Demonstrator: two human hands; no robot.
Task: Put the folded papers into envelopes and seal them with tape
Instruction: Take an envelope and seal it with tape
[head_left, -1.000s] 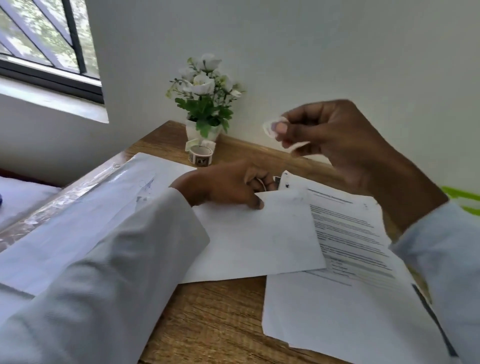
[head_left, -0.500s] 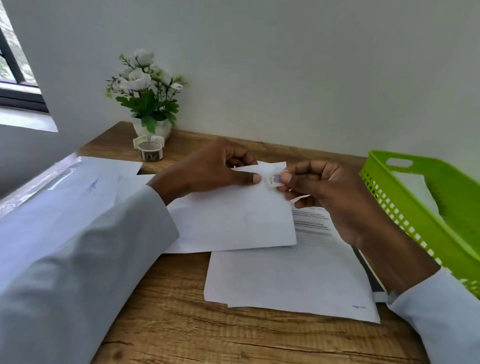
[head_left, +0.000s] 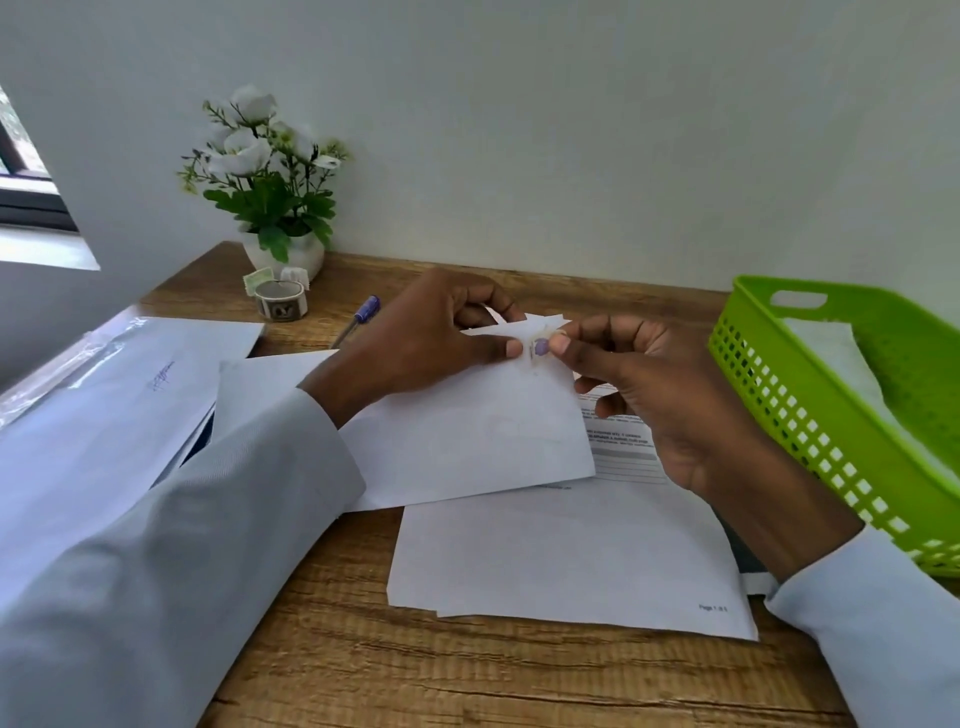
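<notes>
tape piece now down at the envelope's far edge

right hand has lowered, pinching the tape piece onto the envelope; left hand pinches its edge; sealing looks begun.

Green basket cut off at the right edge
</notes>
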